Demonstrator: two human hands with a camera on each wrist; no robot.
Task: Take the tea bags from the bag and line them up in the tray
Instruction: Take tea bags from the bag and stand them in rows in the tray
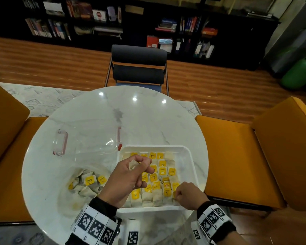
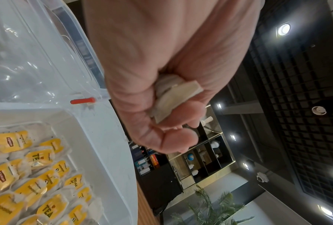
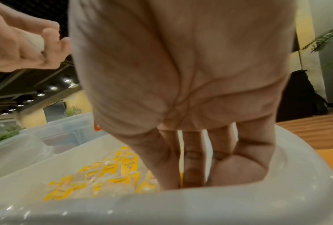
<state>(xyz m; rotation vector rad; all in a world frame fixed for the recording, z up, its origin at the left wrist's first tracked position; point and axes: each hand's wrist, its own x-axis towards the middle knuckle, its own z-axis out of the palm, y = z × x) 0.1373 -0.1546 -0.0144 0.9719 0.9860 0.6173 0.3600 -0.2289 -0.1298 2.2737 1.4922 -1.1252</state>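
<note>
Left hand (image 1: pixel 126 175) up over the near-left part of the tray (image 1: pixel 189 152), fingers (image 2: pixel 182 141) curled round one pale tea bag (image 2: pixel 173 97), clear of the rows beneath. Right hand (image 1: pixel 187 195) down in the tray's near-right corner, fingers (image 3: pixel 194 159) pinching the yellow tag (image 3: pixel 181 175) of a bag in the front row. Likely risks: the crumpled bag released from that height could land askew or across bags already set; strings and tags could snag on neighbours and drag a row out of line; the right hand's tug in the corner could shift the packed front row. Counts: one tray, roughly five loose rows inside, somewhere past thirty bags, exact number not readable under the hands; one clear plastic bag (image 1: pixel 85 181) on the counter (image 1: pixel 148 121) left of the tray, perhaps ten bags left inside; one clear lidded box (image 1: pixel 88 138) behind it.
</note>
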